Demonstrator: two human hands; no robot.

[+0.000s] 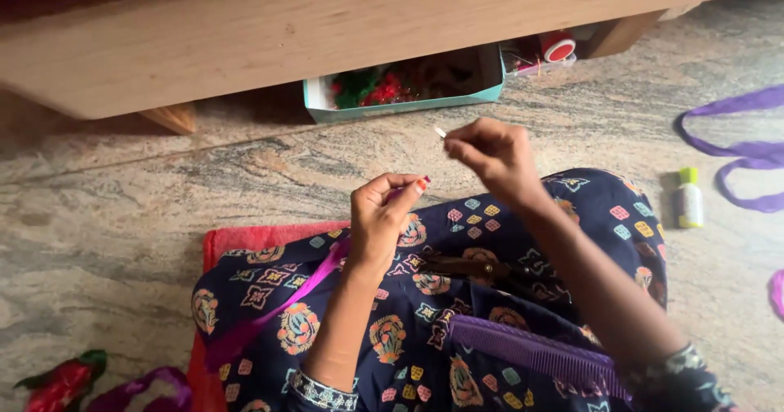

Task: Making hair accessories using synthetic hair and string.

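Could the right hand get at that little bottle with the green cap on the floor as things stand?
Probably yes. The small bottle lies on bare floor just past the right knee, with nothing between it and the right hand. That hand is pinching a small white piece, though, so it isn't free.

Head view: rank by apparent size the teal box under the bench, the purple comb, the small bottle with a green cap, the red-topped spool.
1. Open teal cardboard box of red and green bits.
2. Purple plastic comb on the lap; closer to the camera, so it may look bigger than it is.
3. Small pale bottle with green cap.
4. Red-topped spool, partly hidden; nearly level with the bottle.
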